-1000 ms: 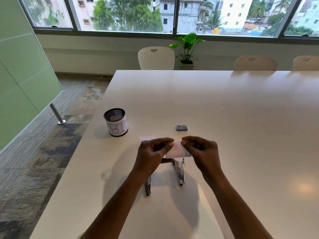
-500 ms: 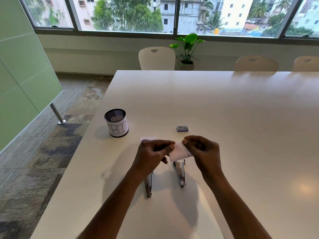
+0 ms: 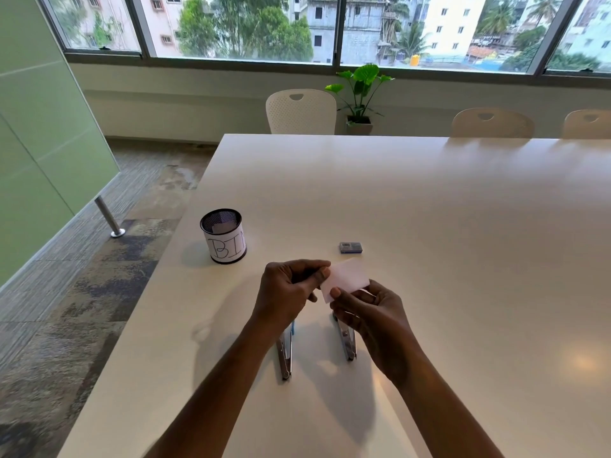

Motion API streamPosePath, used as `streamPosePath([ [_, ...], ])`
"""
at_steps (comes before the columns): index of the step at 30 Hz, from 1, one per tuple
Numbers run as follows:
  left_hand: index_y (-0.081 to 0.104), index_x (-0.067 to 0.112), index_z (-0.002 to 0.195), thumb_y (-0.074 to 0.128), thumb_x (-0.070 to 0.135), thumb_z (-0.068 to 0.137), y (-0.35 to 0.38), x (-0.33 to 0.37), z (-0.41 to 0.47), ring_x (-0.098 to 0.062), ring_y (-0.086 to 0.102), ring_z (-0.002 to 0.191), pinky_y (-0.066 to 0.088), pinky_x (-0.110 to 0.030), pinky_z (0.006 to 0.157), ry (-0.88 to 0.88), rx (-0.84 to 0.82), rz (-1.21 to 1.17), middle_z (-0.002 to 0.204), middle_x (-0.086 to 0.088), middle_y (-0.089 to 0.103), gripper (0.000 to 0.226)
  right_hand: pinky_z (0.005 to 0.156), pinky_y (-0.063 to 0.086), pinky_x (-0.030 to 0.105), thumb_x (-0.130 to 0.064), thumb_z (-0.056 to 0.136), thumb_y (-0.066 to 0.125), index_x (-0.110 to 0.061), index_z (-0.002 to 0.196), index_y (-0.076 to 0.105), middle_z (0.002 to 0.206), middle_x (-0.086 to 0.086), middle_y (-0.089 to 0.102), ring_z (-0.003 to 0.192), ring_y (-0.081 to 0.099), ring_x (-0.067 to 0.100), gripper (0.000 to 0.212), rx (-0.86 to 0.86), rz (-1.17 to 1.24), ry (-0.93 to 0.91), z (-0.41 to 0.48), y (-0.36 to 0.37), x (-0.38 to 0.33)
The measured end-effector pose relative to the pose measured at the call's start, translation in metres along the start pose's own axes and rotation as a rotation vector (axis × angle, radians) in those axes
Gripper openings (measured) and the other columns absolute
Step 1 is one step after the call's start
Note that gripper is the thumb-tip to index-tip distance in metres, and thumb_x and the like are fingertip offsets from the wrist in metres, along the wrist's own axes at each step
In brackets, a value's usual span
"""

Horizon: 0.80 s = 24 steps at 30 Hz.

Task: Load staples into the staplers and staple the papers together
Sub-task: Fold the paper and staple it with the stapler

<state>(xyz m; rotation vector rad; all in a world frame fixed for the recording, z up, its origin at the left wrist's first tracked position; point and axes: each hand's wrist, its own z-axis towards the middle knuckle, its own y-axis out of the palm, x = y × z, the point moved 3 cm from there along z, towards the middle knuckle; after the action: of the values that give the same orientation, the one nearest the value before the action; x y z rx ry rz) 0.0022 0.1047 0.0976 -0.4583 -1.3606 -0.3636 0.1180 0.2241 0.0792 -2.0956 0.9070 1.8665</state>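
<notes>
Paper slip [image 3: 345, 279]: pinched at opposite edges by left hand [image 3: 291, 292] and right hand [image 3: 370, 312], probably to square it for stapling. It is held above the near stapler [image 3: 285, 355] and far stapler [image 3: 347, 342] on the table [image 3: 463, 226]. Staple box [image 3: 350, 247] lies just beyond.

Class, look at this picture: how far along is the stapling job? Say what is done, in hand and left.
Done: little shows; a slip lies in the BIN cup. In hand: left hand and right hand pinch a white paper above two staplers on the table. Left: stapling it; whether they are loaded is unclear, staple box beyond them.
</notes>
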Motion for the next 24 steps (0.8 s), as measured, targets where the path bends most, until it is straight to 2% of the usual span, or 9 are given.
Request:
streamPosePath([
  [3,0.077,0.020,0.102,0.076,0.014,0.085,0.000,0.000,0.001,-0.017,0.075,0.081,0.063,-0.030,0.065,-0.011,-0.006,-0.011,0.099,-0.002,0.078,0.018,0.092,0.058,0.039,-0.011,0.077,0.082,-0.008,0.126,0.061,0.116,0.013,0.073,0.101,0.073,0.029,0.054,0.010,0.024,0.011,0.001,0.000,0.000],
  [5,0.078,0.018,0.103,0.076,0.014,0.085,-0.001,0.000,0.002,-0.018,0.075,0.083,0.064,-0.032,0.066,-0.014,0.000,-0.017,0.101,-0.003,0.078,0.018,0.091,0.058,0.038,-0.010,0.076,0.082,-0.007,0.127,0.061,0.115,0.013,0.073,0.101,0.073,0.030,0.054,0.004,0.027,0.015,0.001,0.001,0.000],
  [10,0.077,0.025,0.100,0.076,0.014,0.085,-0.002,0.003,0.003,-0.015,0.075,0.086,0.064,-0.032,0.067,-0.007,-0.008,-0.052,0.100,0.000,0.078,0.018,0.091,0.058,0.038,-0.012,0.077,0.083,-0.007,0.125,0.063,0.111,0.011,0.075,0.101,0.071,0.031,0.052,0.011,-0.015,0.010,0.002,0.002,0.000],
  [13,0.075,0.018,0.108,0.075,0.014,0.085,-0.001,0.001,0.002,-0.020,0.075,0.096,0.064,-0.037,0.074,-0.050,-0.045,-0.143,0.105,-0.005,0.077,0.023,0.091,0.058,0.036,-0.018,0.074,0.085,-0.011,0.122,0.066,0.110,0.008,0.076,0.101,0.070,0.029,0.052,0.028,-0.045,-0.007,0.003,0.002,-0.002],
  [16,0.070,0.007,0.116,0.077,0.016,0.079,0.002,-0.003,-0.003,-0.021,0.076,0.094,0.062,-0.030,0.072,-0.108,-0.112,-0.263,0.099,-0.006,0.079,0.039,0.086,0.058,0.033,-0.024,0.069,0.086,-0.013,0.119,0.068,0.106,0.008,0.077,0.097,0.070,0.027,0.054,0.037,-0.030,-0.035,0.005,0.000,-0.006],
  [19,0.071,0.010,0.111,0.077,0.009,0.080,0.003,-0.009,-0.010,-0.024,0.077,0.090,0.061,-0.025,0.072,-0.148,-0.139,-0.314,0.095,-0.007,0.079,0.031,0.073,0.058,0.022,-0.026,0.067,0.086,-0.020,0.107,0.071,0.100,0.001,0.078,0.091,0.071,0.021,0.043,0.039,-0.012,-0.052,0.005,-0.003,-0.009],
  [21,0.072,0.012,0.105,0.078,0.005,0.080,0.004,-0.011,-0.012,-0.024,0.077,0.090,0.060,-0.024,0.072,-0.166,-0.140,-0.343,0.095,-0.007,0.079,0.027,0.075,0.057,0.023,-0.024,0.068,0.085,-0.022,0.105,0.072,0.099,0.001,0.078,0.091,0.072,0.019,0.039,0.040,-0.012,-0.049,0.004,-0.004,-0.009],
  [24,0.071,0.012,0.106,0.080,0.006,0.077,0.006,-0.010,-0.014,-0.023,0.077,0.090,0.060,-0.023,0.072,-0.174,-0.139,-0.349,0.096,-0.005,0.080,0.031,0.080,0.055,0.028,-0.024,0.069,0.085,-0.019,0.110,0.072,0.101,0.003,0.078,0.095,0.072,0.022,0.044,0.045,-0.011,-0.042,0.003,-0.003,-0.008],
])
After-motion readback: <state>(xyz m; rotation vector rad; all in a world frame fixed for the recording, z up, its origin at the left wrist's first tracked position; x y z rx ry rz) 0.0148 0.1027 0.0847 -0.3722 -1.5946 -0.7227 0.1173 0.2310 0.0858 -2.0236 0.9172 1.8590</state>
